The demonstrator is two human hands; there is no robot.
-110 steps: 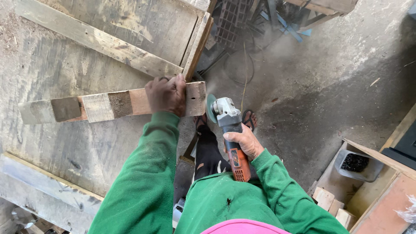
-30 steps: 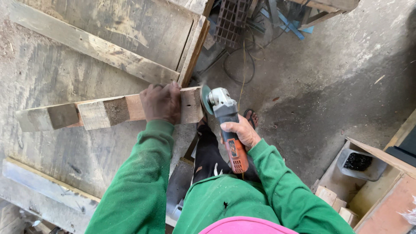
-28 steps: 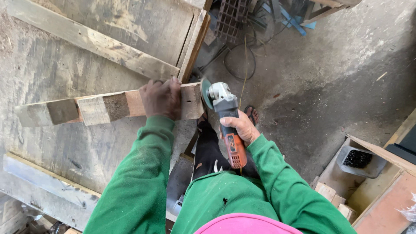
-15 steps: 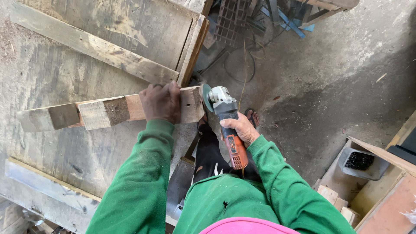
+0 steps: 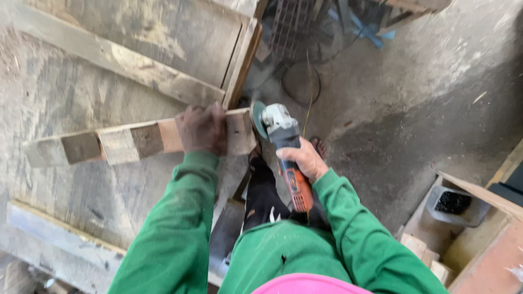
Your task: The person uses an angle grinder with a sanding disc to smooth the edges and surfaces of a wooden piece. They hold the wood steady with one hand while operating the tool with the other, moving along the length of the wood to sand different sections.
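Observation:
My left hand (image 5: pixel 201 129) presses flat on a weathered wooden plank (image 5: pixel 125 142) that lies across a large plywood panel (image 5: pixel 71 98). My right hand (image 5: pixel 305 159) grips the orange-and-black handle of an angle grinder (image 5: pixel 283 147). The grinder's disc (image 5: pixel 258 120) sits against the plank's right end, just right of my left hand. Both arms wear green sleeves. A cable runs from the grinder's rear toward my body.
A framed wooden board (image 5: pixel 163 43) lies beyond the plank. Metal grating and coiled cable (image 5: pixel 299 81) sit on the concrete floor ahead. At right stands a wooden box (image 5: pixel 474 218) holding a grey container (image 5: pixel 455 202) and wood blocks (image 5: pixel 419 250).
The grinder's disc has stayed at the plank's right end throughout, shifting slightly along the edge. My left hand keeps pressing the plank in place.

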